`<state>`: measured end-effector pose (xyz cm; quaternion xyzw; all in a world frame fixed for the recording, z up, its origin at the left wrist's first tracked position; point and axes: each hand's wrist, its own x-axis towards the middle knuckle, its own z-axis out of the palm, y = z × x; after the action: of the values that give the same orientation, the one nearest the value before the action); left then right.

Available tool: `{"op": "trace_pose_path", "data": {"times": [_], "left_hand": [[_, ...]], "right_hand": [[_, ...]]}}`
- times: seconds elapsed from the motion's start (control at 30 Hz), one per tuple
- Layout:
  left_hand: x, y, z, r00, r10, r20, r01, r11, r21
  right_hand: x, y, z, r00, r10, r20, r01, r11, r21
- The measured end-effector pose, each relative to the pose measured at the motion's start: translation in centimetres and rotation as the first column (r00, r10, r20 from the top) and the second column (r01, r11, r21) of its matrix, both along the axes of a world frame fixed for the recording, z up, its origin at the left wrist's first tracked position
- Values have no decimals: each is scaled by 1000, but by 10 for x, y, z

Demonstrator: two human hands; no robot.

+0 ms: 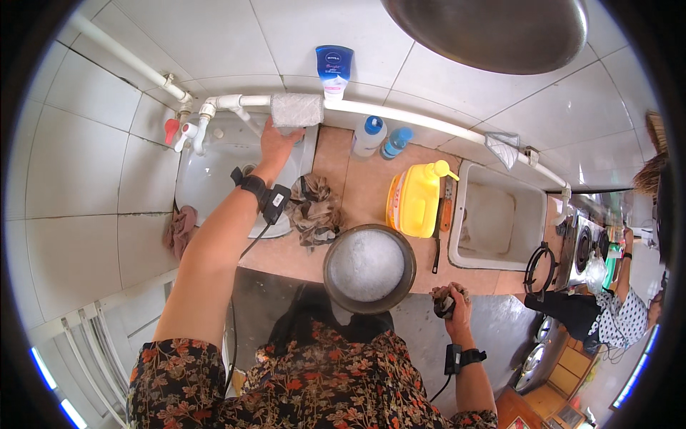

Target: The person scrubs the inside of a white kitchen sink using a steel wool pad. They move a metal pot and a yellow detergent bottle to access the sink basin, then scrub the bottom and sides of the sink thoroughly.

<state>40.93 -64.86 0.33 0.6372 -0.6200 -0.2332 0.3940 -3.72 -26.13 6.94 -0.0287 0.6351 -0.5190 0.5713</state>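
My left hand (277,146) reaches over the left white sink (214,166), just below a grey cloth (297,110) draped on the white pipe. Its fingertips are partly hidden, near a small bluish item that I cannot make out. A crumpled brown, patterned rag (451,301) is bunched in my right hand (460,316), right of the metal basin (330,292). White suds (367,265) fill that basin at the counter's front edge. More crumpled patterned cloth (316,214) lies between the left sink and the basin.
A yellow pump jug (420,201), a knife with an orange handle (446,214) and two blue-capped bottles (368,139) (396,143) stand or lie on the counter (348,161). Right are a second sink (490,214), a black ring stand (539,271) and another person (616,316) near a stove (581,249).
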Motion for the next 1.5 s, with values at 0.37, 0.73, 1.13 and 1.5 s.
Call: {"op": "trace_pose_path", "data": {"times": [0.37, 0.73, 1.13, 1.5], "left_hand": [[-19, 135, 15, 962, 7, -271, 8, 999, 51], [-109, 37, 8, 1000, 9, -23, -10, 1000, -21], [-91, 193, 145, 573, -627, -528, 807, 547, 225], [21, 93, 25, 966, 181, -185, -58, 849, 525]], "right_hand": [[1, 3, -8, 999, -45, -19, 46, 997, 68], [4, -3, 2, 997, 81, 13, -82, 996, 20], [116, -97, 71, 800, 427, 421, -324, 899, -296], [181, -137, 57, 718, 602, 349, -540, 798, -266]]}}
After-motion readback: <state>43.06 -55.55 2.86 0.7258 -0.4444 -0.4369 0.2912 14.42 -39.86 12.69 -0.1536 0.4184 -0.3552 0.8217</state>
